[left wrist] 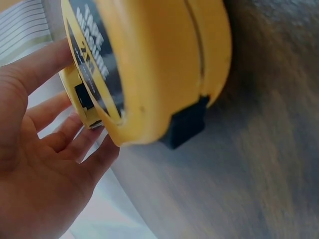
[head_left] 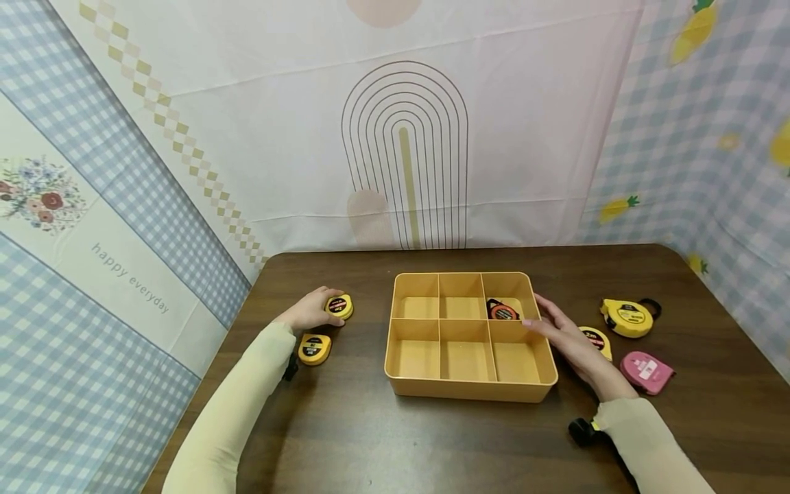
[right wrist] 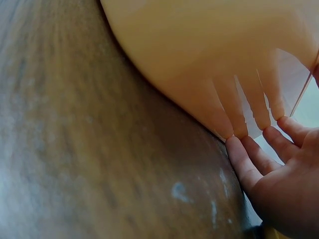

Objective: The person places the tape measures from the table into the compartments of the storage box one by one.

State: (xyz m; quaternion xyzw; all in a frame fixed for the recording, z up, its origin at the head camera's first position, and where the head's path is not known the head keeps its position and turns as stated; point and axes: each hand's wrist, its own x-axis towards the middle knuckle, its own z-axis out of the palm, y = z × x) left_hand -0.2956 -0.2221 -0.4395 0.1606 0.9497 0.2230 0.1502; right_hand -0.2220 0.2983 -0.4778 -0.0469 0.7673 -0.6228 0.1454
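Observation:
The left hand [head_left: 311,310] has its thumb and fingers around a round yellow tape measure [head_left: 339,307] at the table's left. Just in front of that hand lies another yellow tape measure [head_left: 315,349], large and close in the left wrist view [left wrist: 149,69]. A yellow six-compartment box [head_left: 472,390] stands mid-table. Its right wall is held by the right hand [head_left: 574,343], thumb over the rim and fingertips against the outer side, as the right wrist view shows. An orange and black tape measure [head_left: 503,311] sits in the back right compartment.
Right of the box lie a yellow tape measure [head_left: 595,339], partly behind the right hand, a larger yellow one [head_left: 629,318] with a black strap, and a pink one [head_left: 646,371]. Patterned cloth [head_left: 296,137] hangs behind the brown table [head_left: 382,439].

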